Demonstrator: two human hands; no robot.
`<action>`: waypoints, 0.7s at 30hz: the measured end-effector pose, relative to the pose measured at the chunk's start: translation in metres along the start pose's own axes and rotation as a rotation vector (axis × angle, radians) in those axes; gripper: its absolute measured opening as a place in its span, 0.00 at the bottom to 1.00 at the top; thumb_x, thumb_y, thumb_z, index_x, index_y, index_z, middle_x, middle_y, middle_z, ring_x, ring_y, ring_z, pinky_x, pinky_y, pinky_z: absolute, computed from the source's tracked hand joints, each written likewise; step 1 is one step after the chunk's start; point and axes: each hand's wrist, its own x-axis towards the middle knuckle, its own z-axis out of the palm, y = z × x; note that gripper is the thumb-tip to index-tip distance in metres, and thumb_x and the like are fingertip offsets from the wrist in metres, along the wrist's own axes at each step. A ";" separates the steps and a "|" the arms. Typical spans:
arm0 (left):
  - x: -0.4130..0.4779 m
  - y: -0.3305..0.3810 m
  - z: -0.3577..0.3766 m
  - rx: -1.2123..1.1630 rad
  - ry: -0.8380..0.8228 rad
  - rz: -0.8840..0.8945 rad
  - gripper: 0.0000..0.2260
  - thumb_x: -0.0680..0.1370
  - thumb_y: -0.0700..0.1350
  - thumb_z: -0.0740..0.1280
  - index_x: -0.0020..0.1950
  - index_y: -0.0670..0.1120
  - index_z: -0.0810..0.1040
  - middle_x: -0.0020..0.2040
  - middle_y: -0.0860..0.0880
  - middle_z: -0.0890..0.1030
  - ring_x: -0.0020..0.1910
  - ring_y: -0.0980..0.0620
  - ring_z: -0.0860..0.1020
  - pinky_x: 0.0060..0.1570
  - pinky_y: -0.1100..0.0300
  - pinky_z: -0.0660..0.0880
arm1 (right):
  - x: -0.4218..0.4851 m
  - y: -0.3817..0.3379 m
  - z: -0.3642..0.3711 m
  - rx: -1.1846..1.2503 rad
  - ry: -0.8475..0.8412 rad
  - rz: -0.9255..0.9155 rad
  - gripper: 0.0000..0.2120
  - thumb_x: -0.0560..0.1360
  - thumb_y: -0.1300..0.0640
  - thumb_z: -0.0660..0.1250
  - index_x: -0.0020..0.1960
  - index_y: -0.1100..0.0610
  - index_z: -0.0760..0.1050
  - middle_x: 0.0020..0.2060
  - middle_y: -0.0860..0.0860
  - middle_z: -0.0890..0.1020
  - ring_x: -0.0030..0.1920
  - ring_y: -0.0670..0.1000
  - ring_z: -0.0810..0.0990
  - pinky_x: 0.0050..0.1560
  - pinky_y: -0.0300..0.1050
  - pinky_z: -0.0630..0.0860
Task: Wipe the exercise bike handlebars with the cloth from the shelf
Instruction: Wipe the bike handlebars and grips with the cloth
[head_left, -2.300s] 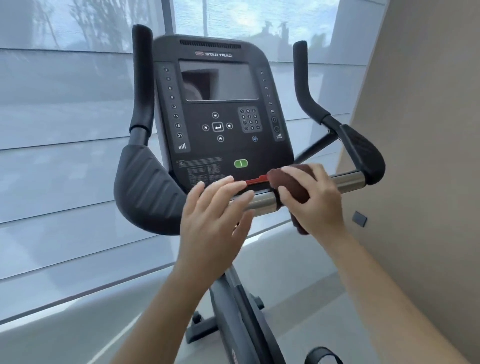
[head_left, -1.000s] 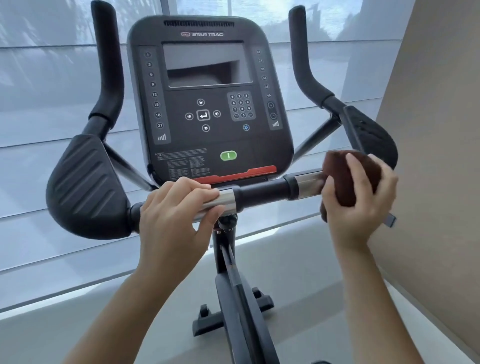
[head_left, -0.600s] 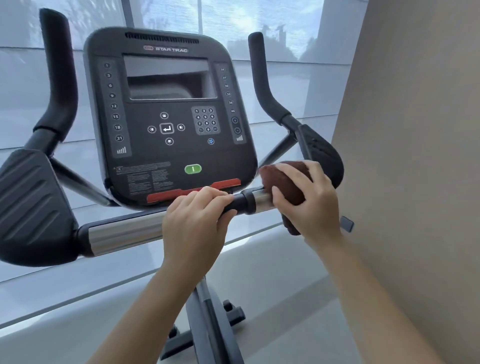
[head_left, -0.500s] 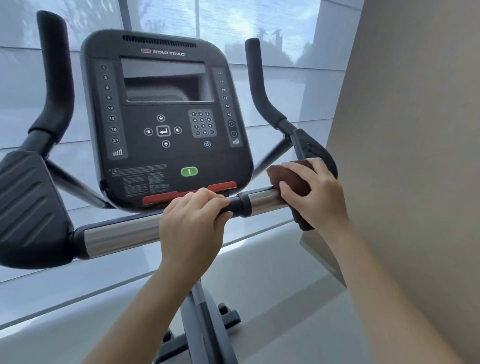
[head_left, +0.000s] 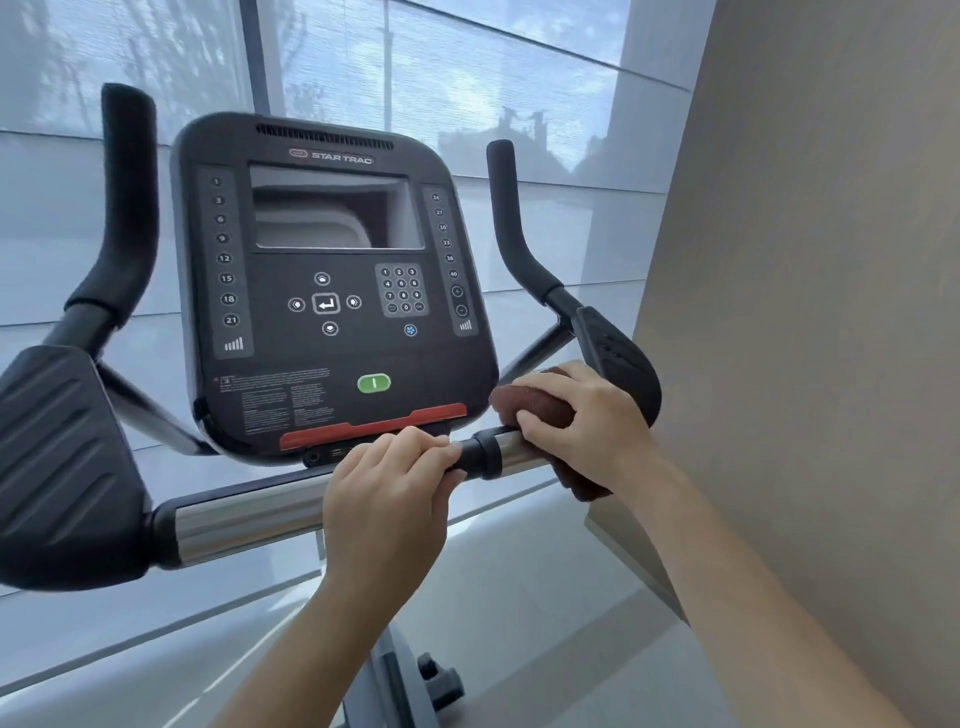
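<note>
The exercise bike's handlebar (head_left: 244, 517) is a horizontal chrome and black bar running below the console (head_left: 332, 291). My left hand (head_left: 389, 499) grips the bar's black middle section, fingers curled over the top. My right hand (head_left: 587, 426) holds a dark brown cloth (head_left: 530, 408) wrapped over the chrome part right of centre, just left of the right black elbow pad (head_left: 618, 358). Part of the cloth hangs below the bar under my wrist.
A large black elbow pad (head_left: 57, 467) fills the left edge. Two upright black grips (head_left: 130, 208) (head_left: 506, 218) rise beside the console. A beige wall (head_left: 810, 312) stands close on the right. Shaded windows lie behind, and the bike's frame (head_left: 395, 680) drops to the pale floor.
My right hand has kept sliding the cloth back and forth along the right chrome section. My left hand shifted from the left chrome part to the middle of the bar. The view moved.
</note>
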 end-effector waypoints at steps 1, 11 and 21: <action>-0.001 -0.001 0.001 0.003 0.003 0.009 0.05 0.69 0.43 0.70 0.42 0.43 0.83 0.38 0.49 0.83 0.34 0.46 0.79 0.35 0.57 0.74 | 0.001 -0.005 0.004 -0.006 -0.013 -0.021 0.16 0.71 0.50 0.67 0.58 0.45 0.76 0.52 0.47 0.77 0.49 0.49 0.76 0.50 0.40 0.72; -0.003 -0.006 0.003 0.040 0.019 0.061 0.06 0.71 0.44 0.70 0.44 0.44 0.83 0.39 0.49 0.83 0.34 0.47 0.79 0.33 0.56 0.76 | 0.029 0.016 -0.018 -0.102 -0.269 0.017 0.10 0.70 0.47 0.63 0.49 0.37 0.77 0.42 0.42 0.79 0.44 0.44 0.78 0.40 0.34 0.68; -0.004 -0.007 0.005 0.076 0.053 0.110 0.05 0.73 0.44 0.69 0.44 0.43 0.84 0.40 0.49 0.83 0.35 0.47 0.80 0.37 0.56 0.74 | 0.013 -0.012 0.010 0.005 -0.105 -0.111 0.13 0.70 0.46 0.65 0.55 0.40 0.76 0.47 0.46 0.78 0.46 0.47 0.76 0.51 0.45 0.74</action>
